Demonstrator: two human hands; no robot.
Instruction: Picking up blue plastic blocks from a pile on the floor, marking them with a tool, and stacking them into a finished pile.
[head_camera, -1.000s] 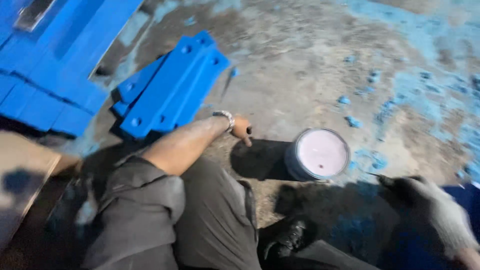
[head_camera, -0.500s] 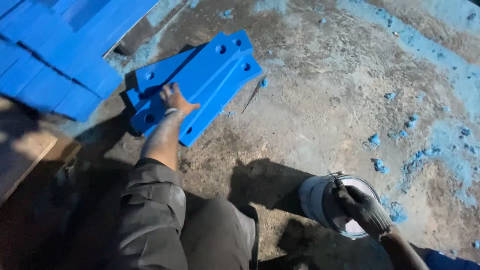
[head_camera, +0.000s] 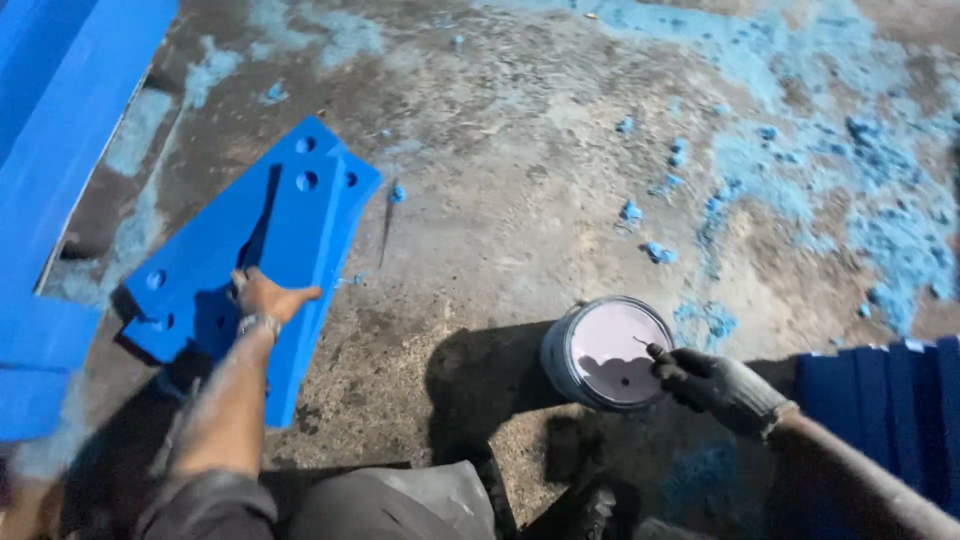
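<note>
Left hand (head_camera: 262, 297) flat, grip wide, on blue plate (head_camera: 240, 262); gloved right hand (head_camera: 712, 384), grip holding tool over paint can (head_camera: 606, 352).

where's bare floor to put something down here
Barest: the grey floor between the blue plates under the left hand and the paint can by the gloved right hand. The far right is littered with blue paint lumps. The left edge is crowded with stacked blue panels.
</note>
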